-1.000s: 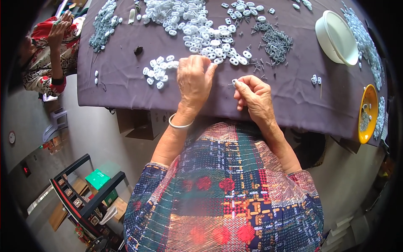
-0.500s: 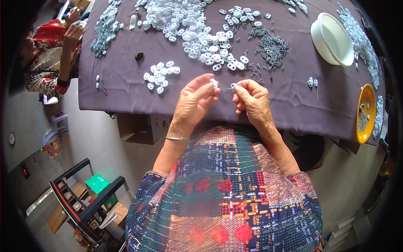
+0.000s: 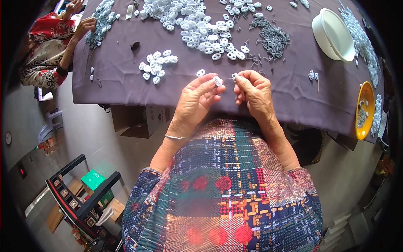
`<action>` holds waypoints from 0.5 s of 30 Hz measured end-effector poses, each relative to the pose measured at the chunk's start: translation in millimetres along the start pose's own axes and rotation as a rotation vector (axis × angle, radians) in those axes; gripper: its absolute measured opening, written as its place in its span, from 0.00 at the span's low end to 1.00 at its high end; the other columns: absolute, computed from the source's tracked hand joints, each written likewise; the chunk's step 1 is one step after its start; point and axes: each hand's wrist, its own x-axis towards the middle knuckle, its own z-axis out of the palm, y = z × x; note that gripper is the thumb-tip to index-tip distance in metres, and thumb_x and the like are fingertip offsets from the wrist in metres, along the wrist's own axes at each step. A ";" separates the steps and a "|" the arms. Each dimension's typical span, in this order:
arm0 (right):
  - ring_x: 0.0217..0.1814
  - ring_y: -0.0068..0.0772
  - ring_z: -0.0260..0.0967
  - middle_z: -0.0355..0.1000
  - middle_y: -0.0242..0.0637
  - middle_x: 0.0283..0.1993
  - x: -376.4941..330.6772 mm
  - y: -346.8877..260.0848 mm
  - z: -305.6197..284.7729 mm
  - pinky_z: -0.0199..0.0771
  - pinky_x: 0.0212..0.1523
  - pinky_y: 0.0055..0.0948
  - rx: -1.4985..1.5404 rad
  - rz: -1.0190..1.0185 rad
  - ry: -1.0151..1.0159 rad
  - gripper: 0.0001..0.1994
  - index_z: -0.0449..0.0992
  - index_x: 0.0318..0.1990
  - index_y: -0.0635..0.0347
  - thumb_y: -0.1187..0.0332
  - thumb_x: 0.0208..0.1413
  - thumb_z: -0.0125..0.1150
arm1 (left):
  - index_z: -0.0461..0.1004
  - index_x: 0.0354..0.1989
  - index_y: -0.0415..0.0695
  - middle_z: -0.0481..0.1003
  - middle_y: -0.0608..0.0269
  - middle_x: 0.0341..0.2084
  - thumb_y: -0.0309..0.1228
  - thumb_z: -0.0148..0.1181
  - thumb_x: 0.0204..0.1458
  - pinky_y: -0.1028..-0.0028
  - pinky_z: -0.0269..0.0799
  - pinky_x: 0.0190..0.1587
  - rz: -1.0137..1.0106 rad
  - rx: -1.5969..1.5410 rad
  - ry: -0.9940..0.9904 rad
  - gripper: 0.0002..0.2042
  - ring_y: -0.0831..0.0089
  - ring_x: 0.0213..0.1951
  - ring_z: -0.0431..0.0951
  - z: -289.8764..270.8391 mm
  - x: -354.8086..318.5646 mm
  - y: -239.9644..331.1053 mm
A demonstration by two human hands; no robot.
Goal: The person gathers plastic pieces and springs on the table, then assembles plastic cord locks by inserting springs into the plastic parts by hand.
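Observation:
Above the near edge of the table, my left hand [image 3: 196, 95] pinches a white oval plastic piece with two holes [image 3: 218, 81] between thumb and fingers. A short way to its right, my right hand [image 3: 254, 93] grips a small white clip-like piece [image 3: 235, 76], partly hidden by the thumb, with a thin grey pin sticking out toward the left. The two held pieces are apart. Just beyond my left fingertips lies a loose white oval piece [image 3: 201, 73]. A small cluster of white pieces [image 3: 157, 64] sits to the left.
A large heap of white pieces [image 3: 197, 29] and a pile of grey screws [image 3: 273, 40] lie farther back on the dark tablecloth [image 3: 126, 90]. At right stand a white tub [image 3: 333, 35] and a yellow bowl [image 3: 364, 111]. Another person's hand [image 3: 86, 26] works at the far left.
My left hand has turned the white oval piece so its holes face up more. A loose oval piece now shows beyond that hand. The whole view has shifted slightly.

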 end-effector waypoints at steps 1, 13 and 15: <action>0.15 0.14 0.60 0.68 0.30 0.21 -0.6 0.0 0.4 0.65 0.16 0.17 0.011 -0.001 0.006 0.06 0.71 0.34 0.63 0.69 0.55 0.57 | 0.71 0.43 0.38 0.75 0.59 0.34 0.25 0.58 0.50 0.79 0.73 0.33 0.001 0.004 0.008 0.12 0.70 0.36 0.78 -0.2 -0.7 -0.5; 0.17 0.14 0.62 0.68 0.30 0.20 -22.1 -31.4 19.3 0.62 0.17 0.14 -0.194 -0.056 0.033 0.07 0.72 0.33 0.65 0.69 0.55 0.57 | 0.71 0.42 0.38 0.75 0.61 0.32 0.26 0.58 0.51 0.78 0.72 0.35 0.056 0.087 -0.038 0.11 0.72 0.35 0.76 5.1 -6.5 -3.8; 0.17 0.14 0.62 0.69 0.30 0.20 -22.5 -32.0 21.0 0.62 0.17 0.14 -0.195 -0.063 0.035 0.07 0.72 0.33 0.65 0.69 0.55 0.56 | 0.71 0.42 0.37 0.75 0.61 0.32 0.26 0.58 0.51 0.77 0.72 0.35 0.057 0.097 -0.051 0.11 0.72 0.35 0.76 6.2 -5.8 -3.8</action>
